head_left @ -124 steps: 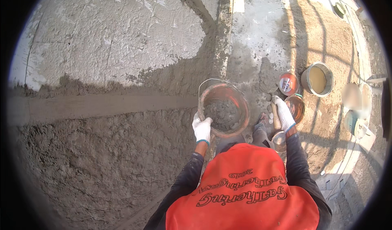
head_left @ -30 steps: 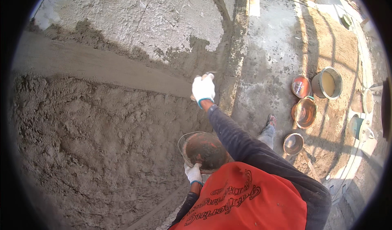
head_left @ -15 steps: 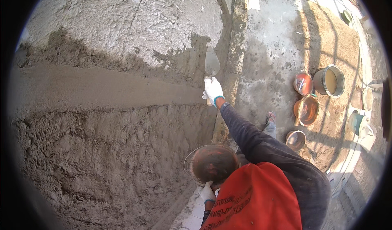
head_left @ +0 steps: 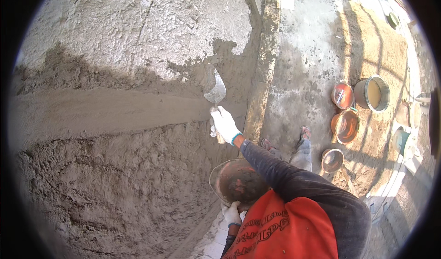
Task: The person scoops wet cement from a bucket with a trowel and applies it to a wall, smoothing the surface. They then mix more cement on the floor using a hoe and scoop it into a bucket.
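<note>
My right hand (head_left: 223, 123), in a white glove, grips the handle of a pointed trowel (head_left: 216, 90). Some wet mortar shows on its blade, which is at the surface of a plastered wall (head_left: 115, 105). A smooth grey band runs across that wall, with rough wet mortar below and pale bare surface above. Close to my body, my left hand (head_left: 232, 211), also gloved, holds the rim of a round bucket (head_left: 241, 181). Its inside is reddish and smeared with mortar; a thin wire handle hangs at its side.
On the right stand a red-and-white bowl (head_left: 342, 96), a large grey tub (head_left: 377, 93) of murky liquid, an orange bucket (head_left: 345, 126) and a small pan (head_left: 332, 160). A concrete walkway (head_left: 303, 52) runs along the wall's foot. My feet (head_left: 305, 132) are on it.
My right hand has drawn the trowel left and slightly down along the wall, and its blade has tilted. More of my feet shows; my left hand still holds the bucket.
</note>
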Tool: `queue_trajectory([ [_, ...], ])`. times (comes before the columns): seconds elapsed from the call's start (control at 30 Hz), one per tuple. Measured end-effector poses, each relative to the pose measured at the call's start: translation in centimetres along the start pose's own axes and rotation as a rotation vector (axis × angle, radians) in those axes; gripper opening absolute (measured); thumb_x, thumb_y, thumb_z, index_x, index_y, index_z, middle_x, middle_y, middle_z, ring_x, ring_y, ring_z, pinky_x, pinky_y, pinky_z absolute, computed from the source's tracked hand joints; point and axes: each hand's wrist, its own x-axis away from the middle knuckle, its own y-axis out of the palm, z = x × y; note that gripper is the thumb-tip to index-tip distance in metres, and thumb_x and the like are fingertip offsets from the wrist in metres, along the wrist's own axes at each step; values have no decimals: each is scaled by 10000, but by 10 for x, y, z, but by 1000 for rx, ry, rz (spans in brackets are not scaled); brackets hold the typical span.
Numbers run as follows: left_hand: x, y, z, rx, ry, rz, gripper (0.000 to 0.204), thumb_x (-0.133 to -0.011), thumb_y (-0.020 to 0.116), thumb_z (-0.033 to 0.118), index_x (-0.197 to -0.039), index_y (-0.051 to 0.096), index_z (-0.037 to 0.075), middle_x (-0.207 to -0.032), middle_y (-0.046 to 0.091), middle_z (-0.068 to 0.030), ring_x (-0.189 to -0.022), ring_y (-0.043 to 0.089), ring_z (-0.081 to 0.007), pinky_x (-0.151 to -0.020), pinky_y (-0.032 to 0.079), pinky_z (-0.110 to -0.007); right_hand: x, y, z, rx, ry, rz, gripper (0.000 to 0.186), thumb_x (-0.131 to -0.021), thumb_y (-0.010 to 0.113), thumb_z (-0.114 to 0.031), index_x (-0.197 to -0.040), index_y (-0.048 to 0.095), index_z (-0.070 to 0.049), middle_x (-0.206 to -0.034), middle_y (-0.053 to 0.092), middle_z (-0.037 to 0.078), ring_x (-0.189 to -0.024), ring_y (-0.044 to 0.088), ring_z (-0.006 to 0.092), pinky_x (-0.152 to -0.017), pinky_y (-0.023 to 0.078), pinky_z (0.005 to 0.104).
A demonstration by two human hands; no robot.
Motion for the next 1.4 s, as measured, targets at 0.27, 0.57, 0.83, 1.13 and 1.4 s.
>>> queue_trajectory([
  [0.27, 9, 20, 6, -93, -7, 21, 579, -821, 728, -68, -1372, 588, 42, -1152, 717, -111, -815, 734, -220, -596, 622, -343, 89, -18, -50, 51, 31, -410, 496, -1139, 581, -331, -1499, 474, -7, -832, 594, 35, -651, 628, 123, -536, 589, 342],
  [0.57, -17, 47, -4, 30, 192, 112, 507, -860, 723, -7, -1364, 671, 3, -1215, 756, -113, -998, 719, -243, -866, 570, -382, 154, -188, -146, -125, -220, 257, 347, -1111, 559, -398, -1266, 600, -90, -904, 650, 48, -630, 645, 172, -528, 592, 358],
  [0.83, 7, 64, 2, -1, 205, 64, 493, -853, 720, 12, -1345, 688, -8, -1158, 773, -115, -1003, 723, -240, -860, 572, -372, 168, -230, -175, 780, -981, 1214, 566, -1123, 557, -301, -1559, 459, 46, -1078, 688, 142, -809, 706, 203, -758, 606, 365],
  [1.13, 49, 112, 31, 58, 314, 73, 529, -820, 680, -17, -1349, 676, -46, -1169, 762, -98, -1019, 704, -216, -879, 555, -345, 255, 154, -174, 348, -438, -453, 665, -1108, 622, -341, -1608, 297, -48, -925, 663, 117, -603, 690, 168, -426, 550, 322],
  [1.4, 67, 145, 40, -78, 482, 177, 422, -831, 687, 37, -1240, 752, -46, -1020, 799, -112, -937, 743, -216, -850, 569, -368, 221, -77, -166, 1123, -775, -83, 498, -1049, 648, -395, -1397, 565, -48, -961, 744, 273, -932, 751, 482, -813, 572, 527],
])
